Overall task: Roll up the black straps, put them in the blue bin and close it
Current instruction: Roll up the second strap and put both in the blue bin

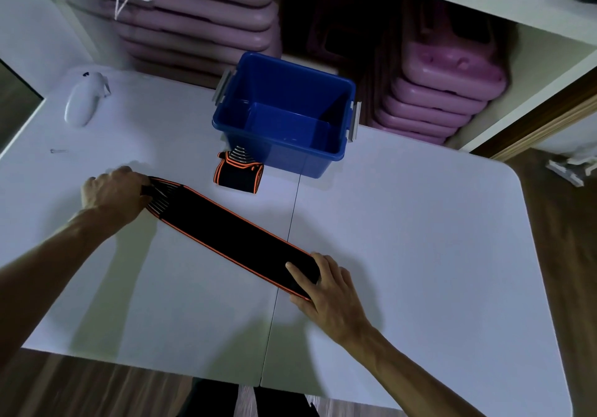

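Observation:
A long black strap with orange edging (226,234) lies flat and stretched diagonally across the white table (420,239). My left hand (111,192) grips its far-left, striped end. My right hand (329,282) presses fingers on its near-right end. A second black strap with orange edging (238,176), rolled up, sits on the table touching the front of the blue bin (326,155). The bin stands open at the table's far edge and looks empty inside, with grey latches on both sides. No lid is in view.
A white handheld device (82,101) lies at the table's far left, with a small screw (59,151) nearer me. Stacks of pink plastic steps (200,16) fill the shelving behind the bin. Wooden floor shows beyond the table's near and right edges.

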The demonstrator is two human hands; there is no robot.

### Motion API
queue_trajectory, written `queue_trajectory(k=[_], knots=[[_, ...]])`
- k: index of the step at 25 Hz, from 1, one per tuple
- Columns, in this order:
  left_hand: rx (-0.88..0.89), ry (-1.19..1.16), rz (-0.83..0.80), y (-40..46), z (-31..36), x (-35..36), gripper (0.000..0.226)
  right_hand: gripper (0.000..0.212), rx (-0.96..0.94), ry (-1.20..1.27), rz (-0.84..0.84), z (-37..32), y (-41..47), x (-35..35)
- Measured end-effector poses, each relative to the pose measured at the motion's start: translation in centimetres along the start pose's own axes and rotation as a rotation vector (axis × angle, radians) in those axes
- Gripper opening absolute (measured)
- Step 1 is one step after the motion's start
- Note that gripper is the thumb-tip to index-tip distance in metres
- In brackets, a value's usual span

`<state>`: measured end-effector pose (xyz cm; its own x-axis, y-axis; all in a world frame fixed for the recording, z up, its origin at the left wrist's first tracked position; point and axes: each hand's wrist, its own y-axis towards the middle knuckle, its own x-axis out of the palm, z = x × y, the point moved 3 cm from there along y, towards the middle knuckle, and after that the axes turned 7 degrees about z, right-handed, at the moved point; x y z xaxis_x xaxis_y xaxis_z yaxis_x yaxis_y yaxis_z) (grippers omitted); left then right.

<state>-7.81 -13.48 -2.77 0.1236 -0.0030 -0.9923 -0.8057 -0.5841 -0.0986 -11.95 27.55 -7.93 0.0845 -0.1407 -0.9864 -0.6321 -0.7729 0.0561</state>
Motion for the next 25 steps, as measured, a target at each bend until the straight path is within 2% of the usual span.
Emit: queue_trajectory(k=[8,13,19,22,25], knots=[[-0.05,-0.089,0.013,0.9,0.3,0.8,0.022,0.053,-0.01,0.113,0.06,-1.4,-0.9,0.6],[0.011,-0.199,0.041,2.0,0.2,0.4,0.025,0.057,-0.003,0.204,0.084,-2.6,-0.5,0.6],[0.04,-0.438,0.284,-2.0,0.4,1.2,0.029,0.058,-0.02,0.301,0.074,-2.3,-1.4,0.4],[0.185,-0.506,0.433,-6.9,2.7,1.3,0.026,0.061,-0.033,0.363,0.039,-2.8,-1.7,0.2],[0.374,-0.58,0.381,-13.8,7.3,2.1,0.027,0.068,-0.059,0.486,-0.039,-4.5,-2.2,-0.1]])
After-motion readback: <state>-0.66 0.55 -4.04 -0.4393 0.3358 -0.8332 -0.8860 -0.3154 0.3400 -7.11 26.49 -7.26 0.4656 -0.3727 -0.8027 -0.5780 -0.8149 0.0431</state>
